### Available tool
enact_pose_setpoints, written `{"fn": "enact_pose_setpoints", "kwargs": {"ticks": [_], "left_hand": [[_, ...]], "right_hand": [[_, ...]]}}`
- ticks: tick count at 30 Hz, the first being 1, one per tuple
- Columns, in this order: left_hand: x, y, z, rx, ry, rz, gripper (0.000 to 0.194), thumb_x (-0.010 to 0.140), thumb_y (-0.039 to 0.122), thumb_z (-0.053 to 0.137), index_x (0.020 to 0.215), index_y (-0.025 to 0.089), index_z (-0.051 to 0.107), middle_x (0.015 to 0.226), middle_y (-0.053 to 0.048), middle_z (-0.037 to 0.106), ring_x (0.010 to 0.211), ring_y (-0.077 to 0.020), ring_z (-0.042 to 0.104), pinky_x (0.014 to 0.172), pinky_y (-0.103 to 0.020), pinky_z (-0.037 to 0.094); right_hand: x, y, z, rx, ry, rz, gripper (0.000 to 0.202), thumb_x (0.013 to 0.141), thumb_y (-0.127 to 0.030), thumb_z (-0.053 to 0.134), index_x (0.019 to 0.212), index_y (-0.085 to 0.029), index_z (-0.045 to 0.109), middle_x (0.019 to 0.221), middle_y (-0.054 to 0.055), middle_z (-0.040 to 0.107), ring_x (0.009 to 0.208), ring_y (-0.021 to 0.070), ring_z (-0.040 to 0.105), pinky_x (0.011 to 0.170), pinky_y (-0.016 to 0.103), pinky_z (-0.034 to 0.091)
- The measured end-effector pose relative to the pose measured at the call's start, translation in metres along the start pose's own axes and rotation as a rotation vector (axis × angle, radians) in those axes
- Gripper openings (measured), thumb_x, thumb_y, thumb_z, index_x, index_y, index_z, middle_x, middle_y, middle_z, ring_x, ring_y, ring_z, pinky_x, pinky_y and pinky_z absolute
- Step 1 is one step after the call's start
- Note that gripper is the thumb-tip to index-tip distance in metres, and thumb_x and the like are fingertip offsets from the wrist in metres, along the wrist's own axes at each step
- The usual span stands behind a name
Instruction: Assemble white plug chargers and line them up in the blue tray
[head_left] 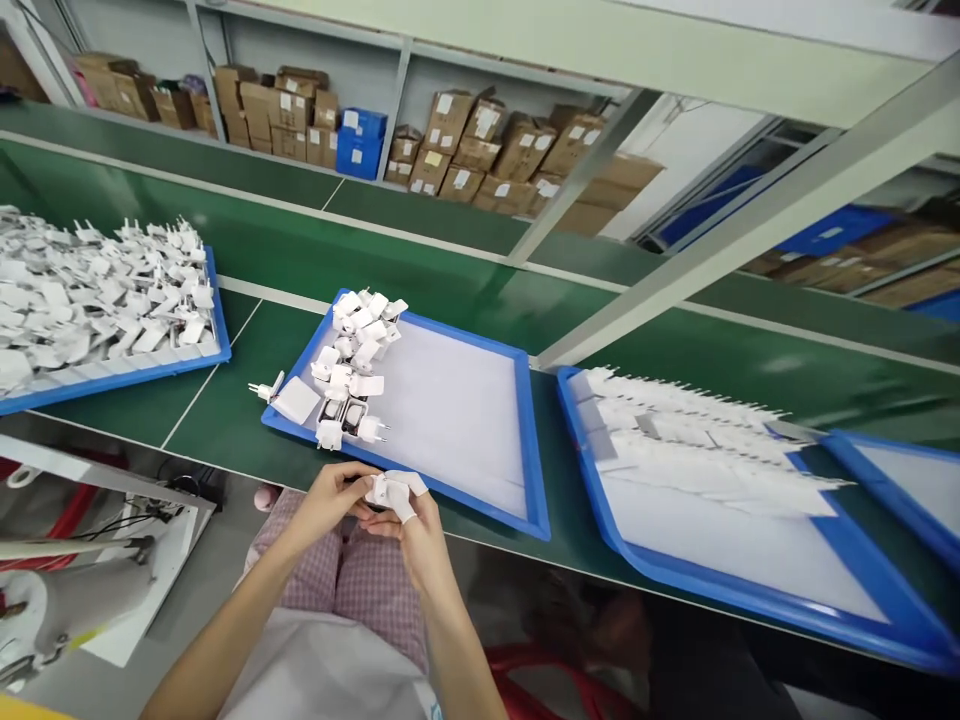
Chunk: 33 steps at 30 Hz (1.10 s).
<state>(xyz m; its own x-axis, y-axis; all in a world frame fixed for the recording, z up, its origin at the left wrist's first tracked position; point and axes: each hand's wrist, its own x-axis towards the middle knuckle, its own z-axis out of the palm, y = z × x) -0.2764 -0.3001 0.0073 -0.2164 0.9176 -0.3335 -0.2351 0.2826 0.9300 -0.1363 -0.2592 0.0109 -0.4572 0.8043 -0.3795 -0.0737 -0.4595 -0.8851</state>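
Both hands meet at the table's front edge, close to the middle blue-rimmed tray (534, 440). My left hand (337, 497) has its fingers closed round a small white plug housing (382, 492). My right hand (416, 520), with white covers on some fingers, grips the same housing from the other side. Part of the housing is hidden by the fingers. On the left part of the middle tray lies a loose heap of white plug pieces (367, 345), some with open casings. One flat white piece (297, 399) rests over the tray's left front corner, beside a piece with pins.
A blue tray (217, 310) heaped with white plugs stands at the left. To the right, another blue tray (611, 520) holds rows of white pieces. A slanting metal post (600, 335) rises behind. Cardboard boxes (281, 115) fill the back shelves.
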Motion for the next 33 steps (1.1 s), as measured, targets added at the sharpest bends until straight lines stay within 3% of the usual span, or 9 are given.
{"fn": "enact_pose_setpoints", "kwargs": {"ticks": [6,10,13,16,20,24,30,33], "left_hand": [[0.0,-0.003,0.001,0.019,0.021,-0.008,0.044,0.076,0.054,0.071,0.096,0.015,0.076,0.078,-0.005,0.076,0.052,-0.0177,0.069,0.052,-0.028,0.059],[0.0,-0.005,0.003,0.013,0.034,0.001,0.044,0.078,0.054,0.07,0.097,0.015,0.075,0.073,-0.005,0.075,0.05,-0.0177,0.068,0.049,-0.027,0.057],[0.0,-0.005,0.004,0.003,0.026,0.012,0.044,0.078,0.053,0.07,0.097,0.014,0.076,0.065,-0.004,0.073,0.049,-0.0182,0.067,0.049,-0.027,0.057],[0.0,-0.004,0.003,-0.008,0.01,0.014,0.045,0.076,0.053,0.071,0.096,0.013,0.076,0.061,-0.003,0.071,0.048,-0.0189,0.068,0.048,-0.028,0.057],[0.0,-0.002,0.0,-0.013,-0.02,0.01,0.042,0.078,0.051,0.071,0.096,0.013,0.076,0.066,-0.004,0.073,0.05,-0.0186,0.069,0.049,-0.027,0.058],[0.0,-0.002,0.0,0.003,-0.018,0.009,0.045,0.077,0.054,0.071,0.095,0.013,0.076,0.068,-0.005,0.073,0.05,-0.0178,0.069,0.049,-0.027,0.058],[-0.003,-0.003,0.006,0.109,0.097,0.059,0.049,0.084,0.056,0.061,0.102,0.013,0.073,0.068,-0.005,0.072,0.052,-0.0193,0.067,0.052,-0.031,0.058],[-0.023,0.006,0.008,0.193,0.152,0.114,0.044,0.086,0.052,0.061,0.107,0.015,0.071,0.086,-0.009,0.075,0.055,-0.0195,0.066,0.055,-0.034,0.058]], "right_hand": [[0.0,0.007,0.002,-0.069,0.048,-0.028,0.044,0.081,-0.059,0.065,0.102,-0.021,0.059,0.079,0.002,0.07,0.05,0.0165,0.066,0.047,0.03,0.057],[-0.004,0.013,-0.005,-0.187,0.06,-0.077,0.045,0.089,-0.054,0.058,0.118,-0.02,0.056,0.075,0.003,0.071,0.047,0.0168,0.063,0.044,0.03,0.054],[-0.008,0.01,-0.021,-0.483,0.079,-0.298,0.042,0.089,-0.041,0.06,0.126,-0.022,0.055,0.103,0.01,0.073,0.059,0.0174,0.067,0.058,0.033,0.058],[-0.01,-0.001,-0.036,-0.922,-0.061,-0.609,0.035,0.092,-0.029,0.056,0.126,-0.023,0.058,0.132,0.013,0.063,0.076,0.0208,0.071,0.071,0.038,0.06],[-0.004,-0.015,-0.042,-1.192,-0.209,-0.761,0.039,0.092,-0.02,0.057,0.13,-0.024,0.059,0.131,0.013,0.064,0.095,0.0279,0.071,0.074,0.039,0.061],[0.006,-0.017,-0.039,-1.149,-0.256,-0.766,0.031,0.089,-0.016,0.058,0.117,-0.023,0.067,0.119,0.013,0.071,0.089,0.0273,0.07,0.068,0.036,0.059],[0.017,-0.011,-0.036,-0.882,-0.202,-0.725,0.019,0.087,-0.026,0.061,0.102,-0.023,0.072,0.107,0.011,0.073,0.091,0.028,0.069,0.078,0.041,0.057],[0.013,-0.005,-0.036,-0.703,-0.103,-0.655,0.02,0.091,-0.04,0.058,0.094,-0.023,0.069,0.085,0.007,0.072,0.065,0.0198,0.065,0.06,0.033,0.056]]}}
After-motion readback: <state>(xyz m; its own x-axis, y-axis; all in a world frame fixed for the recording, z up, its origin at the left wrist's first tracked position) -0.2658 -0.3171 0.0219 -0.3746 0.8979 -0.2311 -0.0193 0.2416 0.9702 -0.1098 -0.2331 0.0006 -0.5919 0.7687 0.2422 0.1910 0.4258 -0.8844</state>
